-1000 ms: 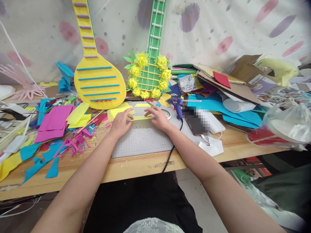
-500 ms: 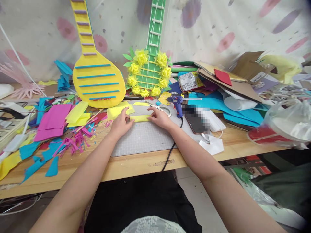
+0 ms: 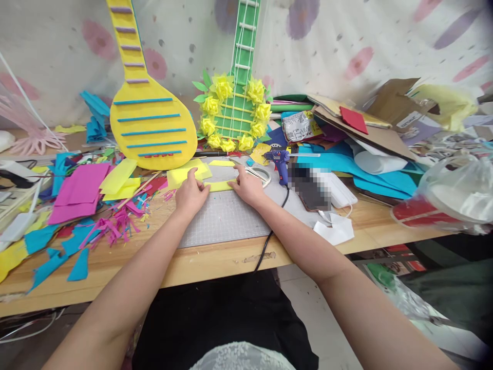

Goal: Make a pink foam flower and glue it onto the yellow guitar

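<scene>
A narrow yellow paper strip stretches between my two hands, just over the grey gridded cutting mat. My left hand is closed on its left end, thumb pressed against the paper and index finger raised. At the right end, my right hand pinches the strip with thumb and fingers. Scissors with pale handles lie partly behind my right hand. Beyond my left hand are a yellow sheet and a smaller yellow piece. A blue glue gun stands right of the scissors.
A yellow paper lute shape and a green one ringed with yellow flowers lean at the back. Magenta sheets and scraps cover the left. A phone, blue sheets and a plastic-wrapped bucket are right.
The yellow strip looks slightly narrower, and my fingers have closed in a little on its ends. The view has shifted slightly.
</scene>
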Tool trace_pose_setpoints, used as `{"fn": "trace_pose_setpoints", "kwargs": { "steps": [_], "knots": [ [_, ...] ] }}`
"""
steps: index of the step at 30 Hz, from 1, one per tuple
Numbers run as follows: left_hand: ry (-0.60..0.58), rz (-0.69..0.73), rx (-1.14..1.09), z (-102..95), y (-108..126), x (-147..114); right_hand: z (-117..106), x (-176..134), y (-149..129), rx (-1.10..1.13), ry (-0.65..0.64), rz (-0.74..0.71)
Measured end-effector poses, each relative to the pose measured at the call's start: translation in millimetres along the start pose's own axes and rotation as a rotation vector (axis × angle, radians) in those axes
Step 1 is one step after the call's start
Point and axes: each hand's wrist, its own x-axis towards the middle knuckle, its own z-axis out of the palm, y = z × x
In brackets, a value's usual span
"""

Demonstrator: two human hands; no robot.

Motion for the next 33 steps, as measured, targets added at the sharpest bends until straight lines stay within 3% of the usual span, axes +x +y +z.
{"fn": "trace_pose_setpoints", "kwargs": {
  "steps": [22, 28, 33],
  "knots": [
    [0.003, 0.052, 0.086, 3.0, 0.3, 1.0, 5.2, 1.0, -5.4, -0.184, -0.005, -0.014],
    [0.063, 0.267, 0.148, 6.0, -2.5, 4.2, 6.8, 0.5, -5.7, -0.219, 0.005, -0.014],
    [-0.041, 0.426, 0.140, 8.5, -2.0, 7.8, 7.6, -0.3, -6.6, -0.231, 0.010, -0.017]
  ]
}}
